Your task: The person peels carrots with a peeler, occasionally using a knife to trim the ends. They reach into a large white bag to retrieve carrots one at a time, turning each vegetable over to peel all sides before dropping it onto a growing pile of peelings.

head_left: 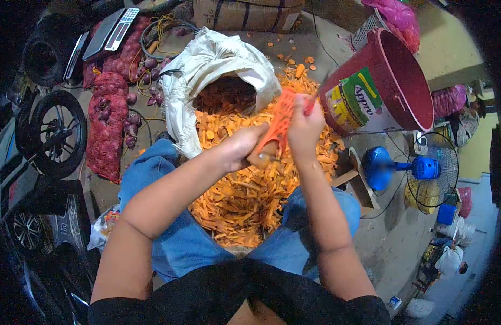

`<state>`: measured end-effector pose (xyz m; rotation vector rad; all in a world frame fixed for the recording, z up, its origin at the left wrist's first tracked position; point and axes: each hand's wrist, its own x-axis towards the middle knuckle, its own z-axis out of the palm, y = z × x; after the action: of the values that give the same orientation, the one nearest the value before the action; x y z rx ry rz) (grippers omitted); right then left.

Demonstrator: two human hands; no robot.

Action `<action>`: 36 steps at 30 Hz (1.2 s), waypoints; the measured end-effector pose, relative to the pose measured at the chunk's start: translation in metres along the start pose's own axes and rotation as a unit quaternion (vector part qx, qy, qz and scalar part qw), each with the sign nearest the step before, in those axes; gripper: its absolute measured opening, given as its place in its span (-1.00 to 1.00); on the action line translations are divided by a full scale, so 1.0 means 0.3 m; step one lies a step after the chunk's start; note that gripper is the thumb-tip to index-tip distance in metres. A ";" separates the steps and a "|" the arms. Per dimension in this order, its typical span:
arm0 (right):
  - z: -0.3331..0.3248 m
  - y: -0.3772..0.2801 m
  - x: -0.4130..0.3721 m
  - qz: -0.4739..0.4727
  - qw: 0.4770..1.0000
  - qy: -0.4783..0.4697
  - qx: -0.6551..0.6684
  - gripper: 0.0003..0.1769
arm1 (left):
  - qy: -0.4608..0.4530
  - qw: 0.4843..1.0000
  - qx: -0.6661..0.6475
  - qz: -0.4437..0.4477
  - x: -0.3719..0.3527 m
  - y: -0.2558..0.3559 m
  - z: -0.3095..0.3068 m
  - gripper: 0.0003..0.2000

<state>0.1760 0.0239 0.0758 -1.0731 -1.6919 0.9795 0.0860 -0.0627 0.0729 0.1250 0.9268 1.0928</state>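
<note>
My left hand is closed round the thick end of a carrot, over the heap of peelings. An orange-red slotted piece lies along the carrot between my two hands. My right hand is closed on a red-handled tool with a thin, motion-blurred metal part; its exact kind I cannot tell. Orange carrot peelings are piled between my knees. Behind them a white woven sack lies with its mouth towards me, more peelings inside.
A large dark red bucket tilts at the right. Beyond it stand a blue fan and a cardboard box. Red net bags of onions lie left, below a scale. Carrot pieces lie behind the sack. A person is far right.
</note>
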 end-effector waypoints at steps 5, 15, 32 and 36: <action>-0.163 0.145 0.169 0.053 0.971 0.207 -0.109 -0.79 | -0.037 0.995 0.058 -0.078 -0.013 -0.015 -0.002 -0.65; 0.003 -0.070 -0.029 0.006 1.000 0.006 0.002 -0.80 | -0.013 0.999 0.049 -0.001 0.008 0.012 -0.009 -0.64; 0.004 -0.003 -0.006 -0.034 0.999 0.006 -0.017 -0.78 | 0.021 0.996 0.090 0.015 0.005 -0.013 0.008 -0.65; -0.120 0.139 0.156 0.041 0.973 0.204 -0.096 -0.77 | -0.075 0.983 0.166 -0.003 -0.035 -0.029 0.025 -0.69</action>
<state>0.2087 0.0864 0.0606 -1.3760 -1.4298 0.5987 0.0959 -0.0729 0.0791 0.4730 0.9649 0.9025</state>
